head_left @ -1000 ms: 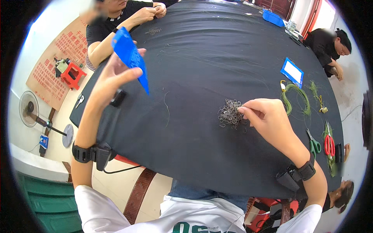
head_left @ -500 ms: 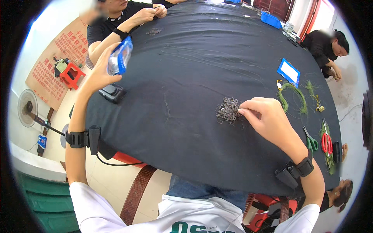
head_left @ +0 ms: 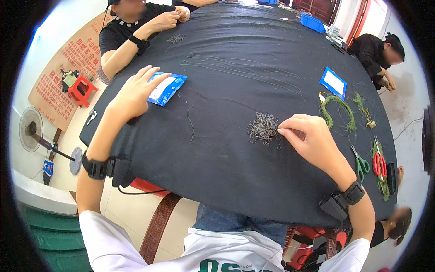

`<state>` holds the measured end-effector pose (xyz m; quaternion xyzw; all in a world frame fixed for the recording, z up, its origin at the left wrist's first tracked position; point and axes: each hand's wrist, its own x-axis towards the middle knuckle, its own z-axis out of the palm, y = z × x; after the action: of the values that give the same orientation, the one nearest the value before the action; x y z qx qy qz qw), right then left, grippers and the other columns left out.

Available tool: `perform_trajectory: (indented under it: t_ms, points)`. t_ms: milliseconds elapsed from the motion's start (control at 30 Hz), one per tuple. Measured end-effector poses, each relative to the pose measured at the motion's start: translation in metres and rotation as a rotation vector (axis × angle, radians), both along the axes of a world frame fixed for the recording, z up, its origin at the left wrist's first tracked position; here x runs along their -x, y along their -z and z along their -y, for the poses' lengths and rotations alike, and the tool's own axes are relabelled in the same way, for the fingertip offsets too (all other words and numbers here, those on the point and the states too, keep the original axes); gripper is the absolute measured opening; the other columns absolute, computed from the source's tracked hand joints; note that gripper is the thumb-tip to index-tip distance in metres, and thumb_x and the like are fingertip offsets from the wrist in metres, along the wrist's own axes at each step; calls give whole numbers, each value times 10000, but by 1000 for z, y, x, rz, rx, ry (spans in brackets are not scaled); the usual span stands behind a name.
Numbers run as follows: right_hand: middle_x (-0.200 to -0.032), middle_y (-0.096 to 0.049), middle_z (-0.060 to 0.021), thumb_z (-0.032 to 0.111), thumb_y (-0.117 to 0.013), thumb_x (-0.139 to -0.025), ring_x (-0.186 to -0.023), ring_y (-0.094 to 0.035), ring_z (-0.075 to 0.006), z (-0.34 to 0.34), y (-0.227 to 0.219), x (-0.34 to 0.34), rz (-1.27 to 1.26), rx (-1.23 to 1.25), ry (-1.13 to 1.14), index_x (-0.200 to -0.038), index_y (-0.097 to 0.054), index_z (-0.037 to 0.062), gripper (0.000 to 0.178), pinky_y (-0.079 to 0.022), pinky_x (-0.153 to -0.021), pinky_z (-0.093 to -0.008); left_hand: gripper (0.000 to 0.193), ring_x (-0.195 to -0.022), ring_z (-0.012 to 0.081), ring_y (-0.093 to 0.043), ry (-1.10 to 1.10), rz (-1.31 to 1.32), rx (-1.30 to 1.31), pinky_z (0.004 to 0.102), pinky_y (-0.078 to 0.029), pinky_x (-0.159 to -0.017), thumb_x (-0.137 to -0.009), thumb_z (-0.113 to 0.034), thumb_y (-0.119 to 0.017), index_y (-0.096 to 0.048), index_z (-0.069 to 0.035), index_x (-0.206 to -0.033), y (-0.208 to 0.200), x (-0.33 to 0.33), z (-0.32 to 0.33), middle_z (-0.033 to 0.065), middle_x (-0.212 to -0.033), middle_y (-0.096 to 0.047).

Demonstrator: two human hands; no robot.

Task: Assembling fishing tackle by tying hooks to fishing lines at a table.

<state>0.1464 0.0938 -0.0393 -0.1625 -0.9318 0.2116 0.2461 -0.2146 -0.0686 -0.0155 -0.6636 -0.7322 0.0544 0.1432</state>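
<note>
My left hand (head_left: 131,97) is over the left side of the table, its fingers spread across the near-left part of a blue and white packet (head_left: 171,92). The packet lies on the black cloth; part of it is hidden under the fingers. At the right edge of a pile of small dark metal hooks (head_left: 263,128), my right hand (head_left: 310,133) has thumb and forefinger pinched together. Whatever is between those fingertips is too small to make out. A few loose hooks lie at the pile's rim. A thin line (head_left: 191,122) rests on the cloth between the hands.
At the right lie a blue-framed white card (head_left: 333,83), green thread bundles (head_left: 349,113), green-handled scissors (head_left: 361,165) and red-handled scissors (head_left: 379,164). A blue tray (head_left: 312,22) stands far right. Co-workers sit at the far left and right; another small hook pile (head_left: 176,39) lies far left.
My left hand has come down and to the right, bringing the packet from raised in the air to the cloth, and its fingers have spread. My right hand stays at the hook pile.
</note>
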Motion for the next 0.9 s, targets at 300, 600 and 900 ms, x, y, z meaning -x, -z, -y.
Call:
perform_trajectory:
  t_ms: [300, 600, 900]
  points:
    - [-678, -616, -100, 68, -646, -809, -552, -571, -162, 0, 4, -5, -98, 259, 116, -832, -657, -10, 83, -453, -532, -275, 223, -685, 178, -556, 9, 603, -225, 303, -456, -647, -812, -190, -694, -608, 13, -849, 21, -83, -1, 89, -738, -583]
    - [-763, -648, -77, 56, -637, -819, -594, -583, -133, 2, 3, -7, -235, 177, 166, -910, -665, 15, 104, -442, -524, -242, 104, -646, 48, -478, -56, 922, -212, 201, -397, -597, -847, -110, -649, -611, -14, -833, 11, -88, 5, -11, -739, -563]
    - [-939, -642, -38, 15, -605, -839, -795, -608, -81, 47, -12, 10, -124, 466, -90, -1042, -639, 23, 206, -461, -566, -182, 159, -679, 74, -527, 101, 936, -265, 218, -427, -622, -829, -139, -674, -604, -6, -881, -21, -132, -2, 13, -778, -586]
